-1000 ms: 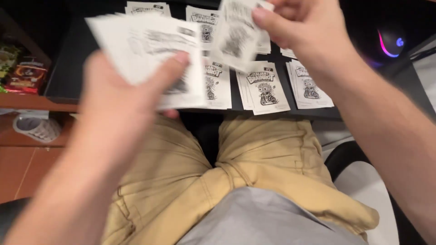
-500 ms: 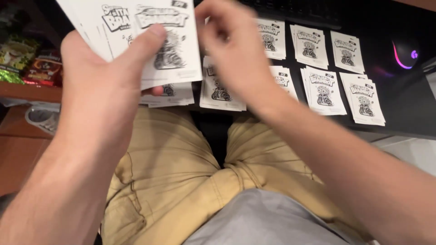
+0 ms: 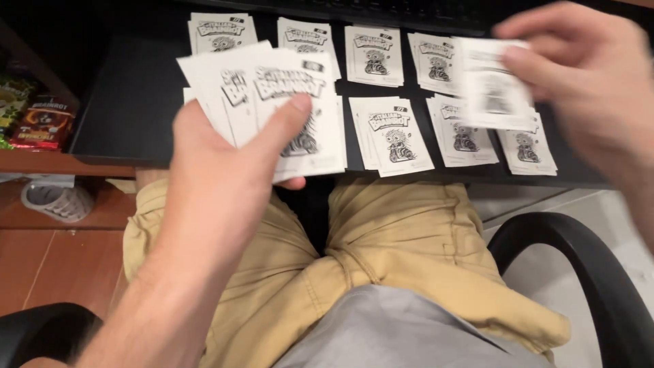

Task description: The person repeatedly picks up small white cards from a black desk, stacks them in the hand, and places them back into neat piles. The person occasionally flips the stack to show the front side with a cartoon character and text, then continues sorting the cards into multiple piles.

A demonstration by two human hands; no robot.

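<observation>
Two hands: left hand point(image 3: 218, 184) clamped on fanned paper sheets point(image 3: 272, 109); right hand point(image 3: 586, 75) pinching one blurred sheet point(image 3: 494, 85).

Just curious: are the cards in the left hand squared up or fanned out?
Fanned: the left hand holds the cards with their edges staggered.

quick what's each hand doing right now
Left hand: closed on a fanned stack of white packets.
Right hand: pinching a single white packet above the desk.
</observation>
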